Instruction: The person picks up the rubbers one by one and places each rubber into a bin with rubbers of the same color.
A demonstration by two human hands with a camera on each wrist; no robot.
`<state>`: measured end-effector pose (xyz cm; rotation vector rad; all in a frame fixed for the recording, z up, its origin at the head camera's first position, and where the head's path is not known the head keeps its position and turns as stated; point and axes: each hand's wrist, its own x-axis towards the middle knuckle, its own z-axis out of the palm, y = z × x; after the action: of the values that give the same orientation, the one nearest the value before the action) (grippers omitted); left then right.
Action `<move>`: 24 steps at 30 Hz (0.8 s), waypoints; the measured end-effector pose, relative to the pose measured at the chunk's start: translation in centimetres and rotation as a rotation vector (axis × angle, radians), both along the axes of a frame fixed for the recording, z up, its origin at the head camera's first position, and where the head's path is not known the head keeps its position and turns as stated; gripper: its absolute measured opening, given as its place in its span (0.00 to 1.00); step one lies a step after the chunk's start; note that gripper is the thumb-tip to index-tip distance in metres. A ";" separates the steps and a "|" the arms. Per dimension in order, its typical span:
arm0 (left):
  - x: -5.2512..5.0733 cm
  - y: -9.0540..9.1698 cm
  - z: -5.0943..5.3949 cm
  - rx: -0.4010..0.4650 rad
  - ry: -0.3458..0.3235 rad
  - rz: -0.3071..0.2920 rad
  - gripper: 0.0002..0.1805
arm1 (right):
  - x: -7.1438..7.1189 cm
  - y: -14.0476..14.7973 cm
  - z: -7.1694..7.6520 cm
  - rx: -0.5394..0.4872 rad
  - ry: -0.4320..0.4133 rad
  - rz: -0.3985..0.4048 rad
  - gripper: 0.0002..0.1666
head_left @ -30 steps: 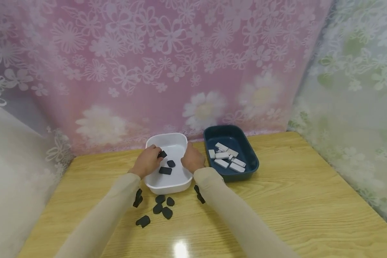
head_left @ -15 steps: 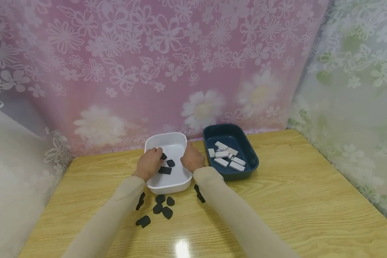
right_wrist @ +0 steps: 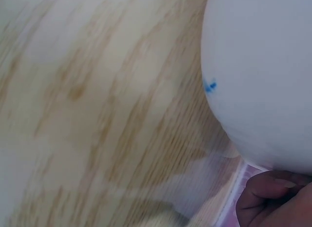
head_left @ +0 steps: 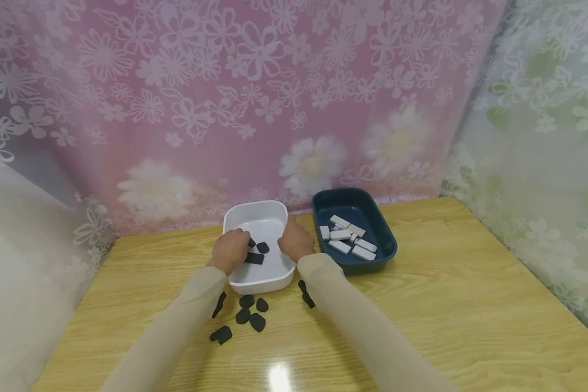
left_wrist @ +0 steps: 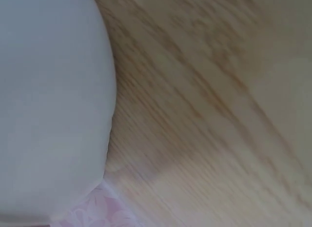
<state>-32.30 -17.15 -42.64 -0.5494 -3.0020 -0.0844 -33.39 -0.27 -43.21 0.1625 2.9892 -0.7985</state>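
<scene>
Curled over the left side of the white basin, my left hand grips a black piece that shows beside its fingers; the fingertips are hidden. Another black piece and a black rectangular piece lie on the basin floor close by. My right hand holds the basin's right rim, its curled fingers against the white wall in the right wrist view. In the left wrist view the basin's outer wall stands over the wood.
A dark blue basin with several white blocks stands just right of the white one. Several black pieces lie on the wooden table in front of the white basin. A pink floral curtain hangs behind.
My left hand has moved slightly right and nearer to me, and the black piece at its fingers has shifted nearer with it. My right hand stays on the rim.
</scene>
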 end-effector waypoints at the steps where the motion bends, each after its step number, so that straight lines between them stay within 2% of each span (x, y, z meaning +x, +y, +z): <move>1: 0.0 0.0 0.0 -0.007 -0.001 0.000 0.04 | 0.0 0.0 0.0 -0.004 -0.001 0.002 0.34; 8: -0.1 0.2 -0.3 -0.041 -0.022 0.019 0.03 | 0.2 0.0 0.2 -0.003 -0.007 0.005 0.32; 11: 0.0 0.2 -0.6 -0.026 -0.038 0.032 0.04 | 0.3 0.0 -0.1 0.011 -0.017 0.006 0.32; 13: 0.0 0.0 -0.7 0.011 -0.019 0.026 0.06 | 0.4 -0.1 -0.1 0.014 -0.021 0.009 0.32; 16: 0.1 -0.3 -0.7 0.159 0.061 0.012 0.08 | 0.4 -0.1 0.1 0.004 -0.010 0.018 0.32; 19: 0.3 -0.7 -0.6 0.386 0.152 0.011 0.10 | 0.3 -0.1 0.1 -0.006 0.007 0.020 0.32; 21: 0.8 -0.9 -0.6 0.533 0.176 0.029 0.11 | 0.2 0.1 -0.2 0.001 0.001 0.015 0.32; 24: 1.6 -1.7 -0.1 0.676 0.200 0.059 0.14 | -0.1 0.0 0.0 0.009 0.001 0.014 0.33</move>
<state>-30.73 -18.81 -42.75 -0.3592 -2.5554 -0.9290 -33.49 -0.23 -43.24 0.1409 2.9914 -0.7836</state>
